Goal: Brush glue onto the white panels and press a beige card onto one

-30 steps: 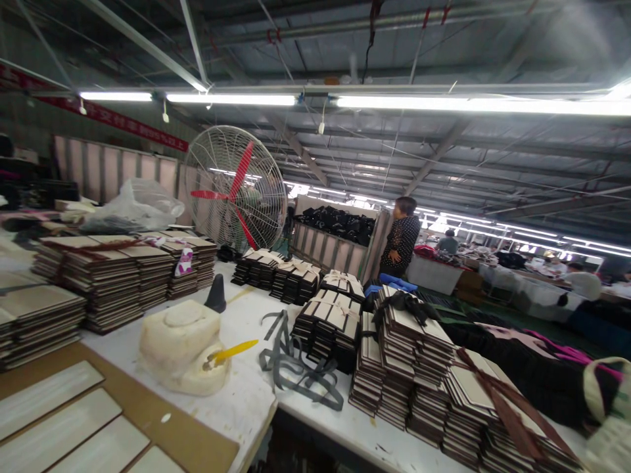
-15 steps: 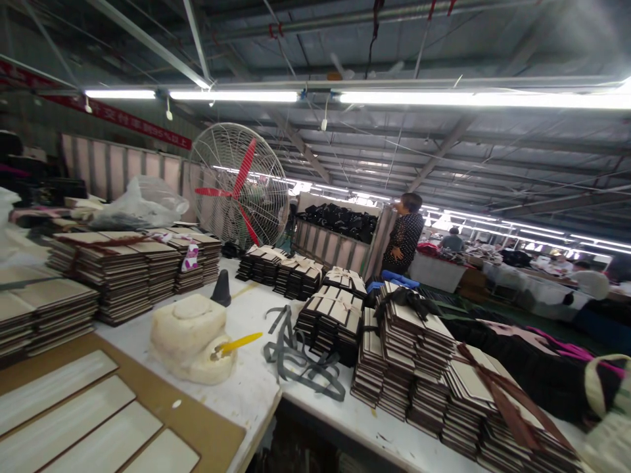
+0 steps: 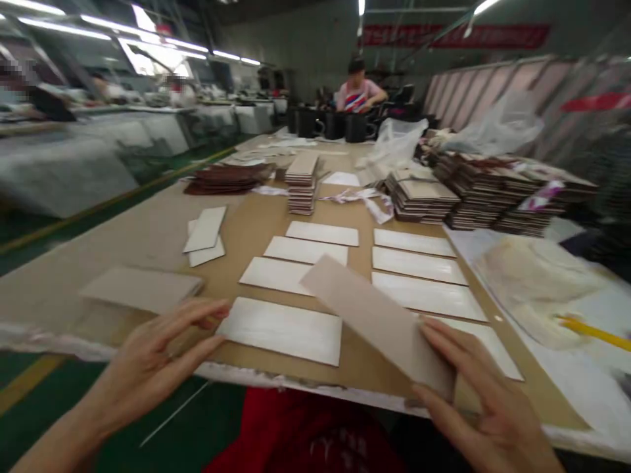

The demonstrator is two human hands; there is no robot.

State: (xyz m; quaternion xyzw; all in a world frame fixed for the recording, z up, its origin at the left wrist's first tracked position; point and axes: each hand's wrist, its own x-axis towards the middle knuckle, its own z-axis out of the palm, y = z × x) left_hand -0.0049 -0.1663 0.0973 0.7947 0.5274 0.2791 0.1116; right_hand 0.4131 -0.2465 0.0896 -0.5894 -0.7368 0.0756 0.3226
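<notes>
A flat beige rectangular panel (image 3: 374, 315) slants above the table, its near end pinched between the thumb and fingers of my right hand (image 3: 483, 387). Glossy white panels lie in two columns on a brown board (image 3: 276, 217). My left hand (image 3: 167, 348) has thumb and fingers apart at the left end of the nearest white panel (image 3: 283, 328); whether it touches cannot be made out. Left of that hand is a blurred beige panel stack (image 3: 142, 288). Two loose pale panels (image 3: 206, 231) overlap farther back.
Behind the columns stands a panel stack (image 3: 302, 184), with brown sheets (image 3: 224, 177) to its left. Tied panel bundles (image 3: 493, 190) line the right side. A cream container (image 3: 537, 282) with a yellow-handled tool (image 3: 599, 332) sits at right. Another person (image 3: 362, 95) works beyond the table.
The view has swung left and down from the fan and bundles to the panel-covered board. Both my hands have come into view, the right one holding a beige panel.
</notes>
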